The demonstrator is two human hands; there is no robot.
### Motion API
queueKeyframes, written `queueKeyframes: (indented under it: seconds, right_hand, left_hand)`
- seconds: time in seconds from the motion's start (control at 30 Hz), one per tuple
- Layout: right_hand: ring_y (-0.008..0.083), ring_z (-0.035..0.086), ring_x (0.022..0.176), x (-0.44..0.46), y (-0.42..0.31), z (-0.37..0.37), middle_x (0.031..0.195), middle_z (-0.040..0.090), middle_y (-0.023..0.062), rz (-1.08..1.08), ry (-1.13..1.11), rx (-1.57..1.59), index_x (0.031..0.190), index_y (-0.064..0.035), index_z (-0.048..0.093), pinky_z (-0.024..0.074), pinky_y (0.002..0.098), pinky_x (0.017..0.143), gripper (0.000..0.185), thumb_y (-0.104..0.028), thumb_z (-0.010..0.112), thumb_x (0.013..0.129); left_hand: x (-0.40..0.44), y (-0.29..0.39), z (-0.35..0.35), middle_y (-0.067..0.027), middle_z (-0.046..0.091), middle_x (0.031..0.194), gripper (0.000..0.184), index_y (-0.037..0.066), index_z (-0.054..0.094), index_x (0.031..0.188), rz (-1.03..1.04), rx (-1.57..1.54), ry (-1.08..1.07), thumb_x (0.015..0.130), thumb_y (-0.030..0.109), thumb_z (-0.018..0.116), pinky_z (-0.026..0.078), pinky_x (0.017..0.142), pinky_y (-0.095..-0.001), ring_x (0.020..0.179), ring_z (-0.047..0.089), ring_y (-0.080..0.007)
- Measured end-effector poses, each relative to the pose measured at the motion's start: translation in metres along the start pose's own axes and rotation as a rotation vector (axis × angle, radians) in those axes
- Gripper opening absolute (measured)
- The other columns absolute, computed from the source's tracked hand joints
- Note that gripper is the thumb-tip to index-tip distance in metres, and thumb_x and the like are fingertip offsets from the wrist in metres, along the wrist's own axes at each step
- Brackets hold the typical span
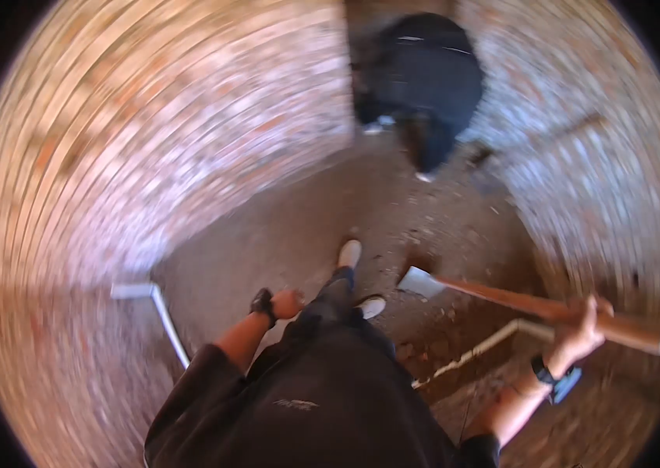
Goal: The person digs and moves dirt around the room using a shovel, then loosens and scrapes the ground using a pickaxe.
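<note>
- One long, wooden-handled tool (493, 295), flat grey metal blade (422, 282); right hand (579, 331) closed round its handle.
- Left hand (287, 304) blurred, off the tool; cannot tell how open, or whether empty.

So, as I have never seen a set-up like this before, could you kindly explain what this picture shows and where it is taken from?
There is no machine here. The one picture comes from a camera on a person's head, looking forward and down, so you see their dark top and light shoes from above. The lens bends the edges, and the walls are blurred.

The right hand grips the wooden handle of a long tool with a flat metal blade. The left hand is lowered beside the body; I see nothing in it, but blur hides detail.

Small loose debris lies on the brown ground. A bent white pipe is on the left. Farther off is another person in dark clothing.
</note>
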State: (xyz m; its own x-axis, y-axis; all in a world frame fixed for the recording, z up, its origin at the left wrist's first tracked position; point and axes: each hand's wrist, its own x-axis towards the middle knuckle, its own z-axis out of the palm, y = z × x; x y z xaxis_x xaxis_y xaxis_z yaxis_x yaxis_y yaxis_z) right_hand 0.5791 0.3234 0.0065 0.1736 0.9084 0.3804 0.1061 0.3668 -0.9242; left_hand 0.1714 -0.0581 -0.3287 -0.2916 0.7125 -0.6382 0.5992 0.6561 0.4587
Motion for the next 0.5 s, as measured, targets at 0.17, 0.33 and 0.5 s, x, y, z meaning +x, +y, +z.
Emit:
queueKeyframes:
  seconds: [0.17, 0.33, 0.5]
  right_hand:
    - [0.0116, 0.043, 0.064, 0.007, 0.025, 0.012, 0.069, 0.045, 0.0006, -0.005, -0.372, 0.106, 0.084, -0.0068, 0.050, 0.0362, 0.0274, 0.062, 0.017, -0.016, 0.063, 0.090]
    - [0.0107, 0.038, 0.061, -0.002, 0.029, 0.064, 0.065, 0.039, 0.0000, -0.019, -0.523, 0.171, 0.083, -0.0054, 0.049, 0.0360, 0.0279, 0.062, 0.022, -0.020, 0.060, 0.094]
    - [0.0121, 0.044, 0.062, 0.038, 0.078, 0.081, 0.064, 0.043, 0.0009, -0.043, -0.574, 0.090, 0.094, -0.0030, 0.053, 0.0402, 0.0289, 0.062, 0.024, -0.024, 0.064, 0.092]
  left_hand:
    - [-0.053, -0.023, 0.062, -0.0194, 0.069, 0.095, 0.030, 0.007, 0.068, 0.101, -0.200, -0.122, 0.124, 0.078, 0.026, 0.063, 0.051, 0.083, -0.0467, 0.092, 0.065, -0.0382]
    - [-0.092, -0.036, 0.113, -0.0199, 0.068, 0.093, 0.029, 0.008, 0.068, 0.098, -0.173, -0.330, 0.498, 0.075, 0.025, 0.066, 0.051, 0.082, -0.0474, 0.092, 0.065, -0.0385]
    - [-0.133, -0.047, 0.166, -0.0185, 0.069, 0.091, 0.030, 0.009, 0.069, 0.095, -0.317, -0.476, 0.524, 0.070, 0.025, 0.067, 0.053, 0.079, -0.0455, 0.089, 0.067, -0.0370]
